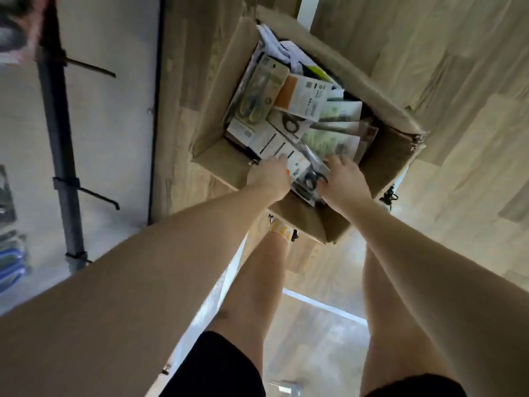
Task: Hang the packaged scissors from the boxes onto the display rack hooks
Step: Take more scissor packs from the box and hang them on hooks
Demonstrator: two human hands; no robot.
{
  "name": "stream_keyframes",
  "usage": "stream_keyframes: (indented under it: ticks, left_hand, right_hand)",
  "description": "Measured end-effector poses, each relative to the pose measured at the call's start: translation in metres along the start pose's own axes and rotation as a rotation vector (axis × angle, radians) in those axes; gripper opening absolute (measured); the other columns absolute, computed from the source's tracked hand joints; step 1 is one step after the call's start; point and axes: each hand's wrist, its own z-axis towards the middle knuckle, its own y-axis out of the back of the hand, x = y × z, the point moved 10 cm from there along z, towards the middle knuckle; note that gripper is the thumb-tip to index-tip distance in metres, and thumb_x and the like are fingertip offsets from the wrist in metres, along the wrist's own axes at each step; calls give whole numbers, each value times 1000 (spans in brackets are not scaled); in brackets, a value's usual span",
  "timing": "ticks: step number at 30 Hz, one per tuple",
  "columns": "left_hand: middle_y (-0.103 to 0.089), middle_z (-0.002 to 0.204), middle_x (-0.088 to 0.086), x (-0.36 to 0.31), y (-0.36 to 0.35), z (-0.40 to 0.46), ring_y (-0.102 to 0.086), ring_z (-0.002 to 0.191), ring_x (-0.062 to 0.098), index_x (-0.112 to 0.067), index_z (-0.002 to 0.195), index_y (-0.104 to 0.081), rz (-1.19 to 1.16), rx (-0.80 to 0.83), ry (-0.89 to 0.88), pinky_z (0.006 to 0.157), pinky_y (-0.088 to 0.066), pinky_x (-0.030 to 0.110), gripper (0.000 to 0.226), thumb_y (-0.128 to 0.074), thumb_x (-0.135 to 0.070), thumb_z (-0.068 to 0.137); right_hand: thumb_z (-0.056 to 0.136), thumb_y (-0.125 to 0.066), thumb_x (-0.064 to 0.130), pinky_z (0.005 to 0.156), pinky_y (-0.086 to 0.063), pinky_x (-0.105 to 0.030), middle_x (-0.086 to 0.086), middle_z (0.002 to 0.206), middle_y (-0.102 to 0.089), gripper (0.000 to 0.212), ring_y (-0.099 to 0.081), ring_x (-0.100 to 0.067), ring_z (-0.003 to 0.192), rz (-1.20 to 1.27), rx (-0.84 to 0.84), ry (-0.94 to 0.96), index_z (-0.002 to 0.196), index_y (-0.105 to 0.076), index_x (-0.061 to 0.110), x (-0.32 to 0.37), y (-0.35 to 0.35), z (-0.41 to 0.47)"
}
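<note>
Both bare forearms reach down into the open cardboard box [395, 156] on the wood floor. Left hand [270, 177] lies on white packets, grip unclear; right hand [345, 181] pinches a black-handled scissors pack [310, 174] at the box's near edge — long axis near-to-far, handles nearest, tilted left — rack hooks [97, 196] stand left

This looks like a small shop being stocked. A white display wall [108, 116] stands on the left with a dark upright pole [58, 144] carrying bare metal hooks [98, 193], and carded goods [10, 253] already hang at its far left edge. On the wood-plank floor [446, 81] sits an open cardboard box [380, 167] crammed with packaged scissors [257, 90] on retail backing cards, barcodes showing.
</note>
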Motion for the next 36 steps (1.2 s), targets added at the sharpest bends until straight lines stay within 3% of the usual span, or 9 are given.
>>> stream_keyframes:
  ticks: [2, 6, 10, 14, 18, 27, 31, 33, 36]
  left_hand:
    - [-46, 141, 14, 5, -21, 27, -46, 128, 32, -11, 141, -36, -32, -6, 65, 97, -43, 43, 51, -51, -34, 98]
    - [-3, 162, 15, 12, -55, 64, -12, 148, 35, -8, 155, -3, -169, -4, 202, 111, -35, 48, 104, -70, -47, 86]
    - [7, 162, 17, 1, -64, 84, -11, 145, 43, -8, 155, 5, -131, -56, 240, 107, -37, 57, 131, -79, -60, 68]
    - [-6, 160, 25, 5, -59, 90, -26, 141, 45, -3, 153, -6, -35, -135, 270, 105, -35, 65, 107, -72, -46, 82]
    - [-11, 158, 30, 12, -47, 81, -29, 139, 48, 1, 152, -11, -64, -160, 255, 105, -39, 60, 85, -62, -30, 91]
    - [-10, 160, 23, 24, -19, 74, -25, 143, 42, -5, 152, -14, -286, -135, 235, 112, -36, 47, 92, -72, -20, 83]
    - [-11, 160, 23, 24, -21, 80, -27, 142, 42, -5, 152, -15, -286, -125, 210, 111, -36, 47, 93, -74, -24, 82]
    - [-9, 161, 22, 25, -26, 81, -24, 143, 42, -6, 152, -15, -314, -120, 199, 111, -38, 47, 92, -74, -24, 83]
    - [-5, 162, 20, 27, -34, 80, -18, 145, 42, -8, 152, -13, -361, -123, 201, 111, -37, 47, 89, -70, -18, 84]
  right_hand:
    - [93, -58, 23, 107, -40, -45, -16, 146, -46, 57, -46, -37, 131, -23, 27, 4, 146, -42, 9, -12, -13, 22]
    - [92, -63, 26, 104, -41, -44, -15, 143, -47, 56, -44, -36, 131, -97, 74, 32, 143, -44, 13, -33, -34, 54]
    - [93, -63, 30, 103, -45, -44, -18, 136, -52, 52, -49, -38, 125, -121, 65, 24, 138, -48, 10, -46, -43, 70]
    - [92, -61, 24, 101, -44, -44, -19, 132, -53, 46, -49, -38, 124, -130, 79, 48, 134, -50, 7, -38, -44, 74]
    - [90, -63, 14, 109, -37, -43, -16, 141, -46, 52, -44, -35, 130, -198, 54, 112, 139, -46, 9, -6, -20, 79]
    - [84, -61, 4, 111, -32, -49, -18, 144, -39, 56, -32, -38, 135, -470, -191, 226, 137, -44, 9, 63, 40, 117]
    - [92, -54, 5, 123, -14, -47, -15, 165, -5, 75, -5, -34, 152, -581, -89, 274, 157, -19, 14, 68, 21, 138]
    - [94, -53, 7, 120, -22, -48, -17, 165, 3, 79, -9, -37, 150, -595, -46, 221, 159, -9, 17, 59, 12, 143]
    - [98, -54, 24, 112, -33, -51, -28, 160, -15, 77, -29, -43, 141, -648, -18, 151, 158, -9, 12, 43, -1, 140]
